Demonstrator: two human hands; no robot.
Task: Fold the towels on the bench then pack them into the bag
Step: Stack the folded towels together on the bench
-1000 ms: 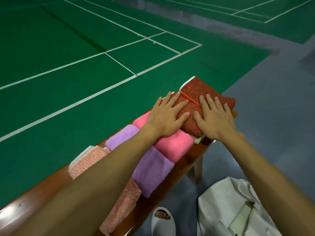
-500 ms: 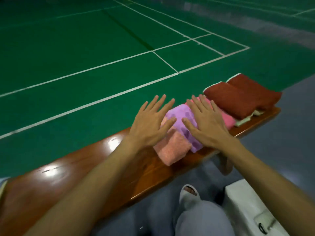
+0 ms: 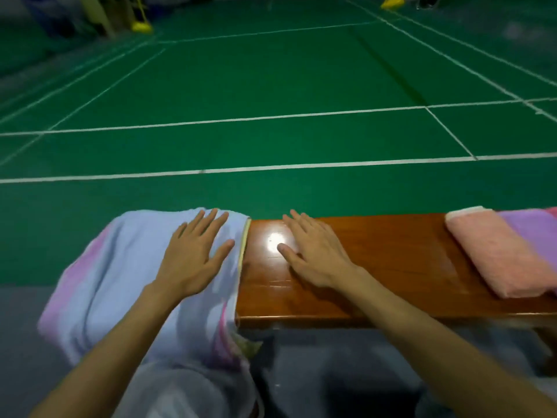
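You are looking down at a glossy brown wooden bench (image 3: 398,267) that runs across the view, with a green court floor (image 3: 271,86) marked in white lines beyond its far edge and grey floor (image 3: 21,321) on its near side.

A loose, unfolded light blue towel (image 3: 120,267) with pink edges lies heaped over the bench's left end and hangs down past its near edge. Your left hand (image 3: 193,254) lies palm down on top of this towel, fingers straight and spread, gripping nothing.

Your right hand (image 3: 313,251) is palm down over the bare wood at the middle of the bench, just right of the towel's yellow-trimmed edge. Its fingers are also straight and fanned apart, holding nothing. The thumb tip sits by a bright glare spot on the wood. You cannot tell whether the palm touches the bench.

At the bench's right end, well apart from both hands, a folded salmon pink towel (image 3: 497,254) lies flat. A folded purple towel (image 3: 536,233) touches its right side and is cut off by the frame.

Below the bench's near edge, a knee in pale grey fabric (image 3: 187,390) shows, blurred.
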